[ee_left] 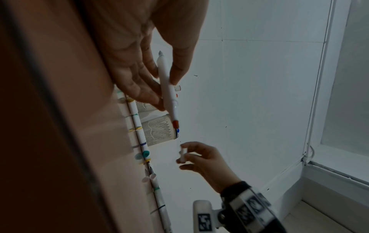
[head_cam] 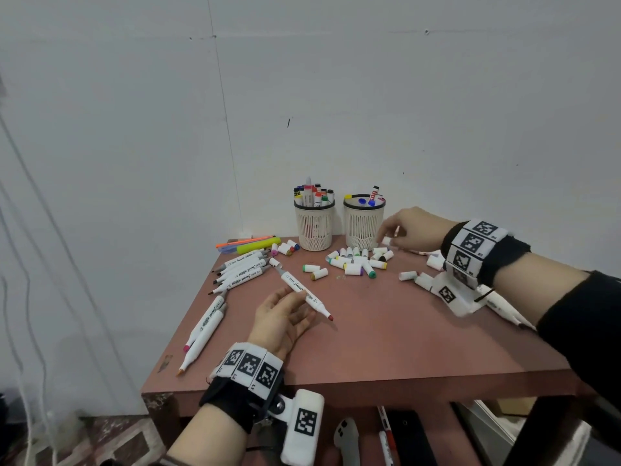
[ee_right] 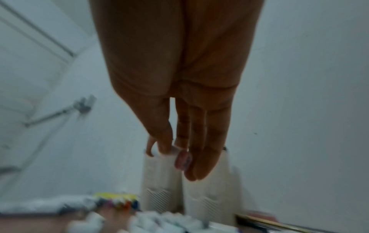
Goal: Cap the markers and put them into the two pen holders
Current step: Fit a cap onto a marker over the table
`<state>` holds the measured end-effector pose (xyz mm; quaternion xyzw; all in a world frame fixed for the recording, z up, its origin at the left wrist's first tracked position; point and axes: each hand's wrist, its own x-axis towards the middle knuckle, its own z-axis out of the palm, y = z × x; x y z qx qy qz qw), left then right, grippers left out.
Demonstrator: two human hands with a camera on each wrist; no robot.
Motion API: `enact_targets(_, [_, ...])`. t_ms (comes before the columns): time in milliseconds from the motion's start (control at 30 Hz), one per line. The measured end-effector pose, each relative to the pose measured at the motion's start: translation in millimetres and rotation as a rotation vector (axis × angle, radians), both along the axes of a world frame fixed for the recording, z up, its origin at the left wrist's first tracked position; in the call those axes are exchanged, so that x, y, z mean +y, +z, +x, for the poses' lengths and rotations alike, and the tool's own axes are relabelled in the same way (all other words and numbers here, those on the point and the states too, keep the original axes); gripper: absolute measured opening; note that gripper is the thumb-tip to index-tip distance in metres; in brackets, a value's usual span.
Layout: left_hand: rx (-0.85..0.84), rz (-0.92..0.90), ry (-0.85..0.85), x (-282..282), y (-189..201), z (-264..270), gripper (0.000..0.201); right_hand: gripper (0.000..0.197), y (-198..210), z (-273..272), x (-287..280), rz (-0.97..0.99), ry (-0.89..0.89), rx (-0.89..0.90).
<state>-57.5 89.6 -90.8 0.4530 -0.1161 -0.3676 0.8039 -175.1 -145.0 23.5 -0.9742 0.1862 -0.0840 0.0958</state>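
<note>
A: Where is your left hand [head_cam: 280,317]?

B: At 7 o'clock on the table [head_cam: 386,331], thumb and fingers pinching an uncapped white marker [head_cam: 304,292]; its red tip points toward 4 o'clock.

A: And your right hand [head_cam: 413,227]?

B: At 2 o'clock, just beside the right pen holder [head_cam: 364,227], fingertips pinching a small white cap [ee_left: 182,155].

A: The rest?

B: The left pen holder [head_cam: 315,225] stands at 12 o'clock, beside the right one. Loose caps [head_cam: 358,262] lie in front of both. More uncapped markers [head_cam: 240,269] lie at 10 o'clock.
</note>
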Motion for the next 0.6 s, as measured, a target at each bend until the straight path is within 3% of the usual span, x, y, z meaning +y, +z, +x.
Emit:
enact_targets(167, [0.007,-0.005,0.013,0.2,0.7,-0.5,0.017,0.036,-1.0,-22.2,46.7,0.244,0.005,-0.233])
enact_targets(267, [0.01,-0.009,0.023,0.3,0.6,-0.1,0.018,0.04,-16.3,-32.9,75.3,0.574,-0.022,-0.407])
enact_targets(400, [0.013,-0.013,0.032,-0.5,0.7,0.7,0.02,0.031,-46.5,-37.6,106.0,0.944,-0.104,-0.621])
enact_targets(600, [0.029,-0.043,0.046,0.0,1.5,1.5,0.016,0.022,-94.1,-21.8,122.5,1.283,-0.247,-0.936])
